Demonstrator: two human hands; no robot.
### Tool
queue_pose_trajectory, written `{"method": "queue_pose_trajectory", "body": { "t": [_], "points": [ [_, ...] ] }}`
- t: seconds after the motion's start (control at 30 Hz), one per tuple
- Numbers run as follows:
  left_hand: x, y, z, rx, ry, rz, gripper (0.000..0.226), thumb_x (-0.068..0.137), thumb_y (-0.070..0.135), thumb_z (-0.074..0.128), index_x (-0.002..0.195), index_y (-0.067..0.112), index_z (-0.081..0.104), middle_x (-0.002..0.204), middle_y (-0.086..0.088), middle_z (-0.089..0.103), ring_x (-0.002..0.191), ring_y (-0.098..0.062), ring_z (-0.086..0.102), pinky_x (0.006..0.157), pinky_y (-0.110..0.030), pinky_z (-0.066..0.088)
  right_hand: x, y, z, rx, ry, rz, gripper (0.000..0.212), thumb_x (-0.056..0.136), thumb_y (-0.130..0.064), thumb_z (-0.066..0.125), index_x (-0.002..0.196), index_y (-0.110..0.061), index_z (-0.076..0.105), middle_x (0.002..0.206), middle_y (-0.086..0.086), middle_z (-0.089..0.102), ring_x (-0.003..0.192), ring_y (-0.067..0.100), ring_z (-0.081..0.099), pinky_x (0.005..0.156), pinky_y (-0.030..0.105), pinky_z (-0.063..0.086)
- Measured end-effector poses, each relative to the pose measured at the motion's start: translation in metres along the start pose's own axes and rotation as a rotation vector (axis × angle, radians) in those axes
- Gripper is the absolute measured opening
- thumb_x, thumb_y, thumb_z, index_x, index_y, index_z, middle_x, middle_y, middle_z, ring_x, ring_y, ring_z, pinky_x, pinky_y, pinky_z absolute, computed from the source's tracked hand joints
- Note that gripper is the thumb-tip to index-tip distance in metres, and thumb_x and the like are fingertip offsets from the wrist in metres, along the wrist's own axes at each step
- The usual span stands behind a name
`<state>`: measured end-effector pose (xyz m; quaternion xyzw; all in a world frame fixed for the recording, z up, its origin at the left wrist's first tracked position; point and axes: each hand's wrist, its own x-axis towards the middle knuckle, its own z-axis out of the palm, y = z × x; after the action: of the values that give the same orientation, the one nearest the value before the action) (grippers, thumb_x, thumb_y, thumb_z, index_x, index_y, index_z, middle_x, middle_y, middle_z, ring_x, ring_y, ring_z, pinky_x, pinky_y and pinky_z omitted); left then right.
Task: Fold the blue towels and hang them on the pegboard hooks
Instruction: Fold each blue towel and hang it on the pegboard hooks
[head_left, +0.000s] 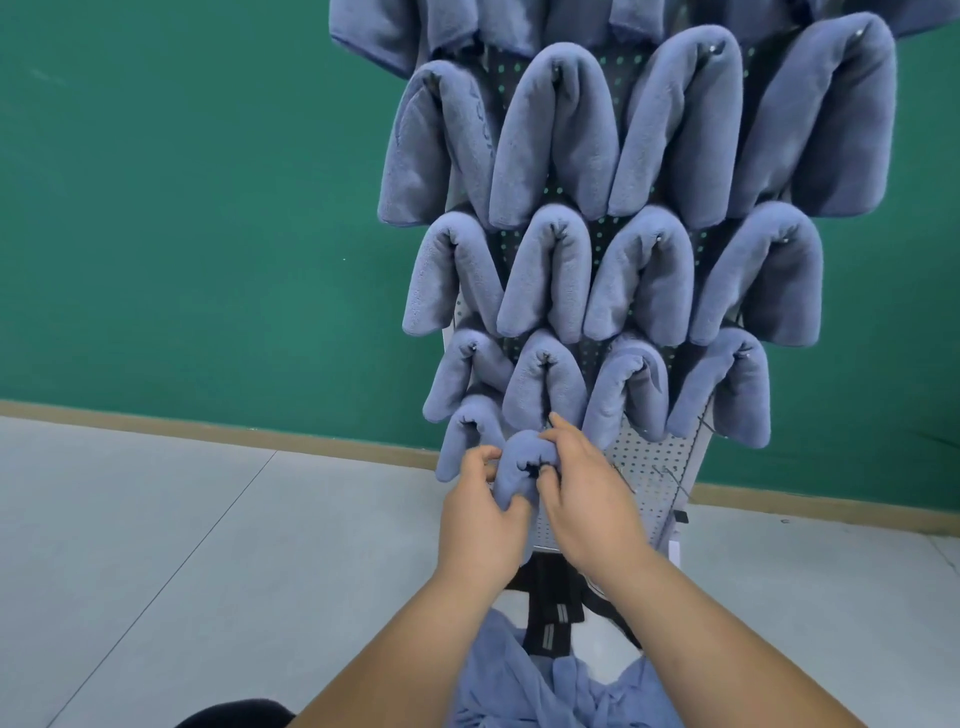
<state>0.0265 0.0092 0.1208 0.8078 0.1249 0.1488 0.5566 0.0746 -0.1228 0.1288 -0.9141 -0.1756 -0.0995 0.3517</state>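
Blue towels (556, 140), white perforated pegboard (654, 467), green wall (182, 208)

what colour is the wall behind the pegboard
Green wall, seen in the head view behind the pegboard.

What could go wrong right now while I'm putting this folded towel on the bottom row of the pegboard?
The folded towel is bunched between your left hand and right hand, and the hook is hidden, so it may miss and slip off. The neighboring towel hangs touching it; pushing could knock that one loose. Bare hooks stick out of the pegboard beside your right hand and might snag it.
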Motion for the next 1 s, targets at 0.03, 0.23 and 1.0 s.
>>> {"method": "queue_pose_trajectory", "body": {
  "t": [0.03, 0.23, 1.0],
  "points": [
    [0.003, -0.001, -0.001, 0.014, -0.02, 0.011, 0.042, 0.091, 0.02, 0.067, 0.125, 0.039, 0.053, 0.107, 0.022, 0.07, 0.093, 0.01, 0.064, 0.073, -0.015, 0.048, 0.006, 0.003, -0.001, 0.008, -0.041, -0.012, 0.022, 0.104, -0.026, 0.046, 0.124, -0.032, 0.053, 0.168, -0.011, 0.033, 0.14, 0.015, 0.047, 0.095, 0.039, 0.049],
    [0.037, 0.0, 0.004, 0.162, -0.194, 0.08, 0.07, 0.088, 0.028, 0.062, 0.152, 0.05, 0.041, 0.137, 0.014, 0.055, 0.116, 0.004, 0.058, 0.096, -0.021, 0.049, 0.023, 0.013, -0.007, 0.142, 0.027, 0.04, 0.012, 0.103, -0.022, 0.046, 0.104, -0.034, 0.048, 0.104, -0.012, 0.064, 0.086, 0.019, 0.061, 0.072, 0.042, 0.048],
    [0.073, -0.016, 0.053, 0.306, 0.182, 0.099, 0.008, 0.099, 0.031, 0.057, 0.105, 0.033, 0.062, 0.086, 0.007, 0.066, 0.079, -0.017, 0.066, 0.07, -0.046, 0.058, 0.048, 0.036, 0.038, -0.046, 0.264, 0.187, 0.014, 0.103, -0.031, 0.046, 0.11, -0.028, 0.058, 0.092, -0.007, 0.065, 0.083, 0.02, 0.063, 0.068, 0.042, 0.055]
  ]
}}
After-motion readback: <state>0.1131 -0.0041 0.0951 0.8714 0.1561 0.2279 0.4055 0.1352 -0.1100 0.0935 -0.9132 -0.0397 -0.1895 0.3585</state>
